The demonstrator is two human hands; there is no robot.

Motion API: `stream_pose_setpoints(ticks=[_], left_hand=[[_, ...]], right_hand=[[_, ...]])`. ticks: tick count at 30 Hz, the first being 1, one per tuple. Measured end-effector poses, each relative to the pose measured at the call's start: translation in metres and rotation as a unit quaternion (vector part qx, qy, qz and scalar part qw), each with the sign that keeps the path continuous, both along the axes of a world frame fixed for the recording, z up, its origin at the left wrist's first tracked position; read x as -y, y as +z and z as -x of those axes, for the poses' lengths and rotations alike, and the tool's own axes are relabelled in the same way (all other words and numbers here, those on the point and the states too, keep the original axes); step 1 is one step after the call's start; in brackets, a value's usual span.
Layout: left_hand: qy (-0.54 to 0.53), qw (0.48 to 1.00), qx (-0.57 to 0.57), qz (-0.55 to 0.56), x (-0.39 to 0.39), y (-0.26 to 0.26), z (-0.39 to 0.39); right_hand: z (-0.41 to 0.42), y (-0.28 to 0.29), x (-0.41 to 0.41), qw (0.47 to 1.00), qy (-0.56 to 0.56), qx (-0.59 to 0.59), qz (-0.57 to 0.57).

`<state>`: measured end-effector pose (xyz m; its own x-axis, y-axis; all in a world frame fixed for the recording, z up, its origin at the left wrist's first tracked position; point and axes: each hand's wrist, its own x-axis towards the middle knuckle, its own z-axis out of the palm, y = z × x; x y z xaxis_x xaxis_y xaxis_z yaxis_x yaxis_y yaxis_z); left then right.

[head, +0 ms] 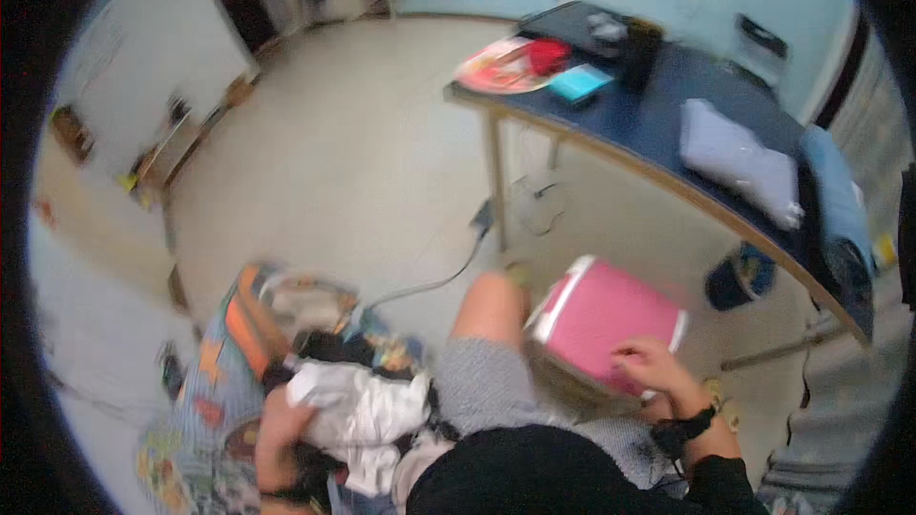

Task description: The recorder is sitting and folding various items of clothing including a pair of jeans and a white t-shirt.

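Observation:
My left hand (283, 422) is at the edge of a crumpled white cloth garment (365, 400), among other dark and light clothes in a patterned fabric bag (207, 386) at the lower left. Blur hides whether its fingers grip the cloth. Over the near right part of a pink, box-shaped thing with white edges (608, 322) is my right hand (651, 365), its fingers curled; whether they touch or hold anything is unclear. The pink box stands between my legs, in front of me.
A dark-topped table (658, 136) with a wooden edge stands at the right, bearing a folded pale cloth (737, 157), a light blue box (580, 82) and a red patterned item (501, 68). Below are a dark bin (741, 275) and a cable (436, 282) on the floor.

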<state>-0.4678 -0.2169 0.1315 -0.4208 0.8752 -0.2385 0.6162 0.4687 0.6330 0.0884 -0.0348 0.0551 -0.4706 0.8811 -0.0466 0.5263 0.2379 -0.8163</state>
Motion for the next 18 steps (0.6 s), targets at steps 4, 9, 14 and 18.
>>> stream_pose_setpoints(ticks=[4, 9, 14, 18], left_hand=[[0.016, 0.988, -0.067, -0.141, -0.001, 0.101, -0.034], [-0.128, 0.909, 0.052, -0.394, -0.069, 0.139, -0.076], [-0.304, 0.857, 0.060, -0.412, -0.160, 0.121, -0.175], [-0.484, 0.710, 0.384, -0.338, -0.194, 0.075, -0.287]], right_hand=[[0.022, 0.024, 0.004, 0.998, 0.068, -0.010, -0.011], [0.035, 0.044, 0.010, 0.994, 0.073, -0.080, -0.010], [0.055, 0.079, 0.016, 0.950, 0.029, -0.309, -0.033], [0.036, 0.010, 0.005, 0.967, 0.053, -0.170, -0.180]])
